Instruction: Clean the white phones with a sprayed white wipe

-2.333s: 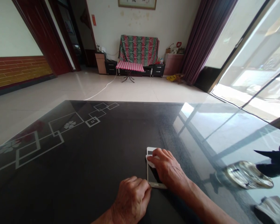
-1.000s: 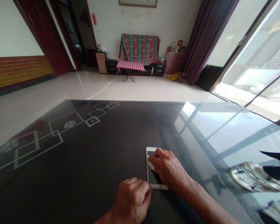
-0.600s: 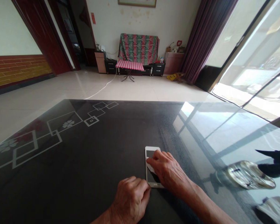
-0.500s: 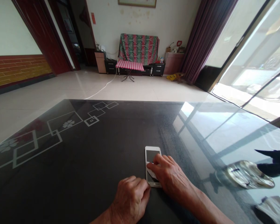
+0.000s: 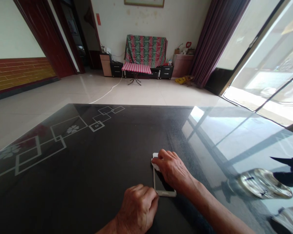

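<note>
A white-framed smartphone lies flat on the glossy black table, screen up. Across its upper part, my right hand presses a small white wipe, which pokes out under the thumb at the phone's left edge. The rest of the wipe is hidden by the fingers. My left hand is closed, knuckles up, with its thumb side at the phone's lower left corner. Whether those fingers pinch the corner or only rest against it, I cannot see.
At the right stand a clear glass dish and a dark object with a pointed tip. A crumpled pale cloth or paper lies at the lower right. Beyond the table are a small checked-top folding table and a cloth-covered object.
My right hand has gone down the screen and back up with the wipe, now near the phone's top end. My left hand has stayed at the lower corner.
</note>
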A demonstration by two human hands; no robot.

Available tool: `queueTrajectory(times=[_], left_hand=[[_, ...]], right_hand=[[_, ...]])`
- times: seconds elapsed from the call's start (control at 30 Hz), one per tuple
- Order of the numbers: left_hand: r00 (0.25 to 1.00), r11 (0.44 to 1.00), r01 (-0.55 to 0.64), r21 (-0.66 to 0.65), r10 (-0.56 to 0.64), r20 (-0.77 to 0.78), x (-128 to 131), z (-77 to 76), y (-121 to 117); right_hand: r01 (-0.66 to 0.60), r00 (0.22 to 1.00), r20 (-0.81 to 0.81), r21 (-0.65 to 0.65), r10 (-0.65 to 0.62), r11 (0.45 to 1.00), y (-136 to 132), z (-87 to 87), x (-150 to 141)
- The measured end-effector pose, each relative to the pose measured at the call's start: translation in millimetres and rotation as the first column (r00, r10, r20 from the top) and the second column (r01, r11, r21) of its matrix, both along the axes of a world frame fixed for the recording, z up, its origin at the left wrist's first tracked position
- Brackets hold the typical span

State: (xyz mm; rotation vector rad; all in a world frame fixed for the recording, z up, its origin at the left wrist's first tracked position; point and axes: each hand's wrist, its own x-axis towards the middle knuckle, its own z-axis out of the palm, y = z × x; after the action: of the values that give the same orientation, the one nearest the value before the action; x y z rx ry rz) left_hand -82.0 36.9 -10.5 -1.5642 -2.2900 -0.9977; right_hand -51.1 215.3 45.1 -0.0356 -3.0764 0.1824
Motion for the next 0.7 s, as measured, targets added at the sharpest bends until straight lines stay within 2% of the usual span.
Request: queueTrajectory(times=[0.27, 0.57, 0.7], left_hand=[[1.000, 1.000, -0.007, -0.024, 0.007, -0.002, -0.4, 0.5, 0.7], [0.999, 1.000, 0.006, -0.006, -0.006, -0.045, 0.7, -2.0, -1.4], [0.997, 1.000, 0.009, 0.002, -0.009, -0.073, 0.1, -2.3, -2.4]], right_hand=[[0.079, 0.995, -0.065, -0.029, -0.081, 0.996, 3.7, -7.4, -4.8], [0.063, 0.996, -0.051, -0.101, -0.068, 0.993, -18.4, -4.6, 28.2], [0.073, 0.996, -0.055, -0.072, -0.077, 0.995, -21.5, -3.2, 31.1]])
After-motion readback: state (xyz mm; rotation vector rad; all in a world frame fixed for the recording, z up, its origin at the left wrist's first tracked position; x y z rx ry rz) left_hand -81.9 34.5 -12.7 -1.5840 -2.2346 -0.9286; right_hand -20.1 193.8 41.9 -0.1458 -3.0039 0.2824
